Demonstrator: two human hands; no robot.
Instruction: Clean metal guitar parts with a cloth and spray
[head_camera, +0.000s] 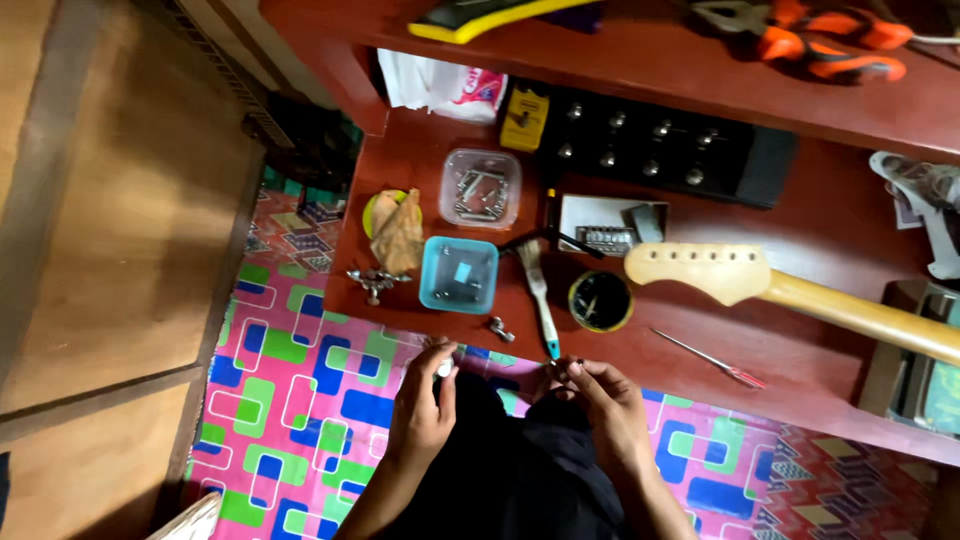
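Your left hand (425, 400) pinched a small metal part (445, 369); your right hand (605, 400) gripped another (575, 366) near the bench (800, 340) edge, where a slip could have dropped either.

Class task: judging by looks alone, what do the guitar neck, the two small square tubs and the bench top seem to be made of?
The pale yellow guitar neck looks like glossy lacquered wood: it shines. The clear square tub and the blue square tub look like thin see-through plastic, since their metal parts show through. The dark red bench top seems to be painted or stained wood with a dull sheen.
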